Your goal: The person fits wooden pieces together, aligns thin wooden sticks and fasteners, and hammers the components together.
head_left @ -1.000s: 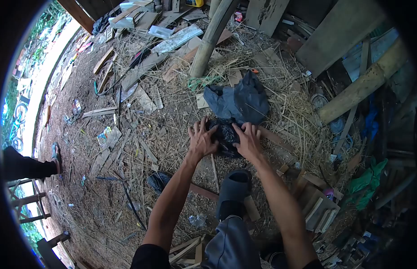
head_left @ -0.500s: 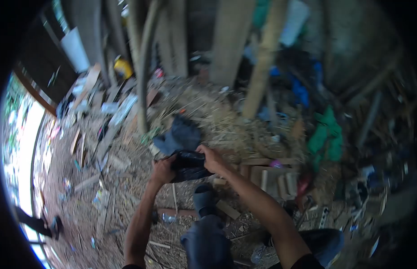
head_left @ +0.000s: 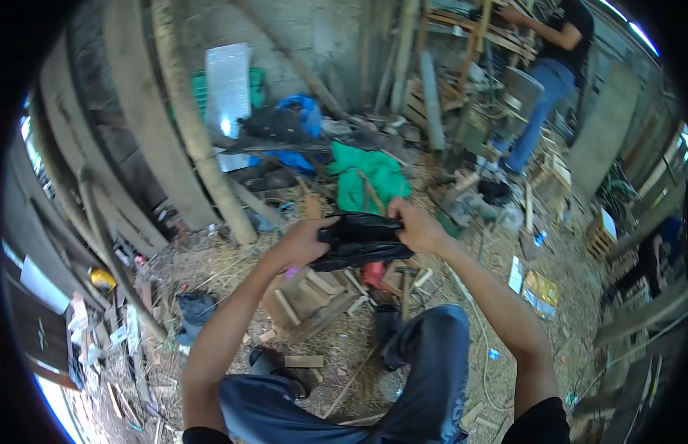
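Note:
A black plastic bag (head_left: 362, 240) is stretched between my two hands, above the littered ground and in front of my knees. My left hand (head_left: 307, 243) grips its left side with the fingers closed. The right side of the bag is pinched in my right hand (head_left: 418, 228). Behind the bag lies a green cloth or sheet (head_left: 367, 177). Below it are wooden pieces (head_left: 303, 300) and a red object (head_left: 373, 274), partly covered by the bag.
A bamboo post (head_left: 199, 140) leans at the left, near a dark bag (head_left: 194, 312) on the ground. At the upper right a person (head_left: 555, 66) stands by a pile of wood. A yellow packet (head_left: 540, 294) and a thin hose lie at the right.
My view has swung to the right. Both hands were at the black bag on the ground a second ago; they have lifted it and now hold it stretched in the air.

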`<state>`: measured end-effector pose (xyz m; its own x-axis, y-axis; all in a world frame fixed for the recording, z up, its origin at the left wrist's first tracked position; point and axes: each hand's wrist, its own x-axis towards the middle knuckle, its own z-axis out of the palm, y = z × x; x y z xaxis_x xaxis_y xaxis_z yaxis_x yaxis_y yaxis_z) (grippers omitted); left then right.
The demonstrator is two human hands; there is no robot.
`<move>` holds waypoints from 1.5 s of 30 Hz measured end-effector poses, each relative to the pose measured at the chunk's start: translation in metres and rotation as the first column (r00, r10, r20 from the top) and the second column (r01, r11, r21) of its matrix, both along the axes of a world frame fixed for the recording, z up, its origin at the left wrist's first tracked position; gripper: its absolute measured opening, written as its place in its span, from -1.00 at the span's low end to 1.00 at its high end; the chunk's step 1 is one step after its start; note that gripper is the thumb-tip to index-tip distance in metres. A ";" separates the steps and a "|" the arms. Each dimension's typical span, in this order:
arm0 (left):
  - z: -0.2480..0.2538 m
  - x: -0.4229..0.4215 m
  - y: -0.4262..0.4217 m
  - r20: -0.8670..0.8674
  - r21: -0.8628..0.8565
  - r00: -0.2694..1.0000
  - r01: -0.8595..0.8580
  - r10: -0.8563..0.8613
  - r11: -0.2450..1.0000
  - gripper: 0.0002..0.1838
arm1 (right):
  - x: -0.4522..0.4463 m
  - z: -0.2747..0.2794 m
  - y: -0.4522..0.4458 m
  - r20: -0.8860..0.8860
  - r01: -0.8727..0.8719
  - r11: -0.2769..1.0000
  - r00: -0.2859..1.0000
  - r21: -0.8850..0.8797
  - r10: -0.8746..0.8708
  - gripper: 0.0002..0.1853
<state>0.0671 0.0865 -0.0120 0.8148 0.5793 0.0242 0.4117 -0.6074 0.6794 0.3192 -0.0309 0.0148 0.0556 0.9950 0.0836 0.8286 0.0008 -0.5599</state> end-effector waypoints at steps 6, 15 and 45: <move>-0.126 0.220 -0.053 -0.110 0.153 0.970 0.230 -0.214 0.961 -0.25 | 0.164 -0.117 -0.102 -0.043 0.345 0.939 0.938 0.021 -0.343 -0.64; -0.318 0.363 -0.142 0.038 -0.160 0.940 0.341 -0.339 0.926 -0.26 | 0.269 -0.291 -0.207 -0.092 0.606 0.749 0.758 -0.266 -0.646 -0.63; -0.422 0.405 -0.179 -0.592 0.301 0.553 0.827 -0.587 0.475 -0.71 | 0.243 -0.454 -0.237 0.254 0.616 0.728 0.787 -0.300 -0.562 -0.52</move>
